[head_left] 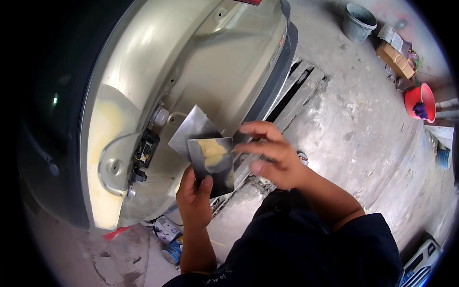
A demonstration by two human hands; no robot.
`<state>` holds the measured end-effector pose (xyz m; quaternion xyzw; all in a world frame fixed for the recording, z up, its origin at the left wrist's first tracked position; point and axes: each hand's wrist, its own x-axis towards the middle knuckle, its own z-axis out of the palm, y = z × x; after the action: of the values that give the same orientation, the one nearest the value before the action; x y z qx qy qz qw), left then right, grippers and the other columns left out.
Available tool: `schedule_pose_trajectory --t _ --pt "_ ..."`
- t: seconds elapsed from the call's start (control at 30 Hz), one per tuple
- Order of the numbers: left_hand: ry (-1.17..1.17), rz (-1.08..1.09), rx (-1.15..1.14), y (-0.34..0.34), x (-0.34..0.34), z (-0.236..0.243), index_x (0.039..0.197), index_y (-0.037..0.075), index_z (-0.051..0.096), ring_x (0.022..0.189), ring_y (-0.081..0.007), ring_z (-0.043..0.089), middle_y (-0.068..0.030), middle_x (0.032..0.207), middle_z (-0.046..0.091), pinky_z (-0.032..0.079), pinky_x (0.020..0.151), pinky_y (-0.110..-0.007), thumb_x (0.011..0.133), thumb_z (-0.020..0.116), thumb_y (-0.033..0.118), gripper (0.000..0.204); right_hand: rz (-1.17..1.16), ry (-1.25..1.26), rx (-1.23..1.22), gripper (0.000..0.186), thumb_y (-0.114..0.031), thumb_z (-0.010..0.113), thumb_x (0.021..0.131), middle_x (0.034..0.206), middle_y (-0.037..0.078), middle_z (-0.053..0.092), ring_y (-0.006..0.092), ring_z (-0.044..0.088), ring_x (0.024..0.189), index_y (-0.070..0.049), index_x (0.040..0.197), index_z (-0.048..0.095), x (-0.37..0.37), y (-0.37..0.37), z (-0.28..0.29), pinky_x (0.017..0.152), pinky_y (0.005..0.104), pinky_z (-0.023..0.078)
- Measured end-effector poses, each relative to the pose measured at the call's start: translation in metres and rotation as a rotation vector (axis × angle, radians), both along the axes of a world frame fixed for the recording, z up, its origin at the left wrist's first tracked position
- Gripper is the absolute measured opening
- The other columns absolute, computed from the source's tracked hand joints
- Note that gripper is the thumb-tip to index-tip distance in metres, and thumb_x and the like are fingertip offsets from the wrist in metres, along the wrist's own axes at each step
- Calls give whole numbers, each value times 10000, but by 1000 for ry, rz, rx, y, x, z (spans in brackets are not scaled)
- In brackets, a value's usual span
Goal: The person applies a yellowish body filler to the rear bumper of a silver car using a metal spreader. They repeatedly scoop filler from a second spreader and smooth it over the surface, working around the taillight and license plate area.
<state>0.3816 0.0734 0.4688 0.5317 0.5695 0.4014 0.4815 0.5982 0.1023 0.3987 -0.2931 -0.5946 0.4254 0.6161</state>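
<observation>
My left hand (194, 196) pinches a dark, flat metal putty spreader (197, 154) between thumb and fingers near its lower edge. Yellow body filler (213, 152) is smeared over the upper part of its face. A second bare metal sheet (193, 128) sticks out behind it at an angle; how it is held is hidden. Just right of these, my right hand (279, 160) is raised with its fingers apart and nothing visible in them. To the left stands a car's rear body (205, 86), with a pale yellow filled patch (105, 205) along its lower left edge.
A floor grate (299, 88) runs beside the car's dark bumper edge (279, 79). Farther right stand a grey bucket (358, 24), a cardboard box (396, 60) and a red bucket (420, 103). A blue can (172, 252) sits below the car; a car part (423, 260) lies lower right.
</observation>
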Motion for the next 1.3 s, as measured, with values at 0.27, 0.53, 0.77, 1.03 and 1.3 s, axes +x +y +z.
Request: schedule_pose_trajectory --t 0.27,0.53,0.77,1.03,1.3 --pt "490 4 -60 -32 -54 -33 1240 -20 569 1001 -176 587 -114 1096 639 449 908 -298 910 592 47 338 608 1072 -488 491 -211 545 928 1132 78 586 180 567 1022 -12 1374 500 -26 31 -40 883 313 451" --pt "645 -11 -225 -89 -96 -89 1174 2 603 988 -275 637 -161 1065 661 476 895 -355 887 633 91 302 349 557 -440 470 -67 554 918 789 34 545 118 510 692 -60 1386 518 -62 91 -29 634 266 438" --pt "658 53 -333 -98 -103 -98 1144 -1 591 906 -240 617 -139 985 652 476 827 -331 884 616 75 272 181 529 -288 552 -101 586 883 823 49 571 136 551 741 -48 1420 470 -104 133 -24 698 287 476" --pt "662 -6 -392 -93 -113 -96 1273 -23 556 1041 -121 569 -59 1161 636 432 947 -268 911 556 -19 362 -159 341 -72 735 -44 600 829 808 89 575 174 564 704 -82 1511 327 -133 143 -22 696 303 484" --pt "660 -18 -423 -88 -116 -100 1271 -24 549 1047 -125 572 -61 1166 631 433 944 -268 913 543 -24 358 97 210 -272 879 -60 555 802 878 153 604 296 618 754 -119 1563 119 -141 125 -11 753 390 505"
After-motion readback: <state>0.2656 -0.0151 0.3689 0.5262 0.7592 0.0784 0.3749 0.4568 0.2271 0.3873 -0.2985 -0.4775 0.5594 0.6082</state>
